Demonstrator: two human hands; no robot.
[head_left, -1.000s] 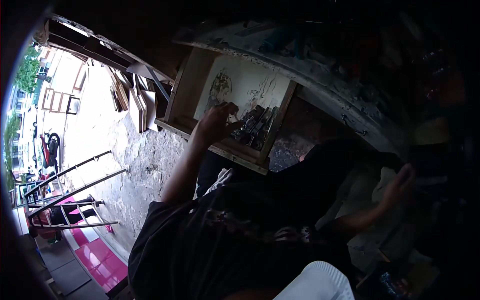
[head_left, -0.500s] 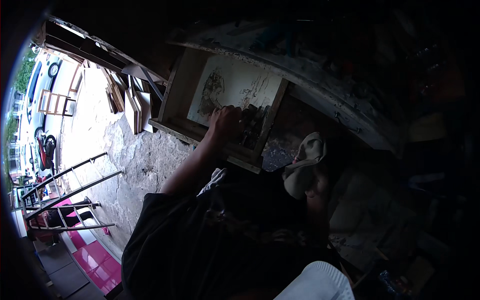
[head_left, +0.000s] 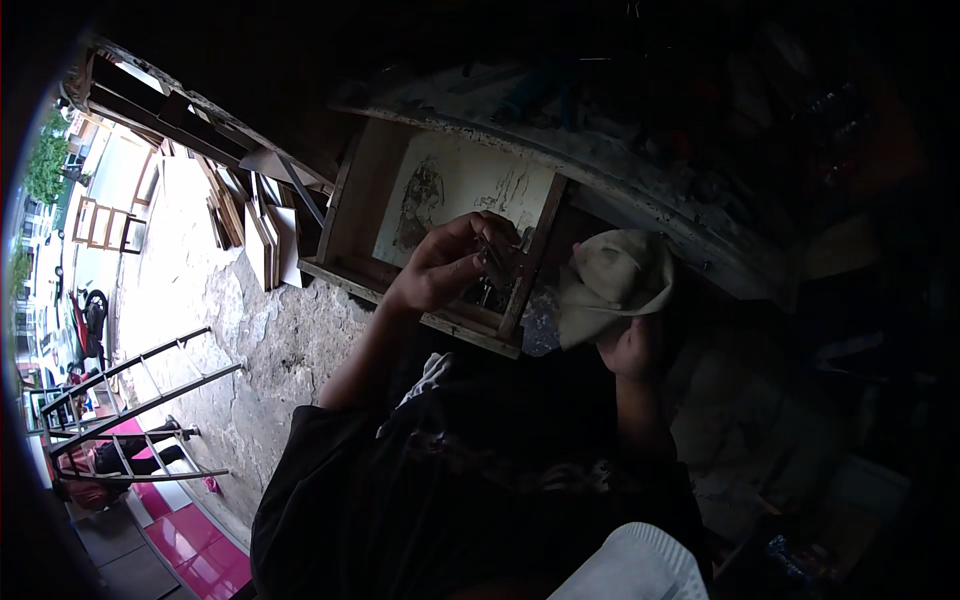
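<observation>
My left hand [head_left: 445, 262] is raised over the near part of a pulled-out wooden drawer [head_left: 345, 200]. Its fingers are closed on a small dark flat piece [head_left: 494, 262], perhaps metal, whose exact kind the dim light hides. Beneath that hand, several small dark parts [head_left: 488, 298] lie in the drawer's right corner. The drawer's pale bottom carries dark stains and peeling marks. To the right of the drawer, my right hand [head_left: 632, 348] grips a bunched beige cloth [head_left: 620, 272], which covers most of its fingers.
A worn workbench edge [head_left: 480, 128] runs above the drawer. Wooden boards [head_left: 262, 235] lean at the left, beyond a rough floor [head_left: 270, 340]. A metal ladder [head_left: 150, 385] stands at far left, with a person [head_left: 115, 458] behind it. The right side is very dark.
My left hand has lifted from inside the drawer toward me, now with the dark piece in its fingers. My right hand has turned and the cloth has spread wider.
</observation>
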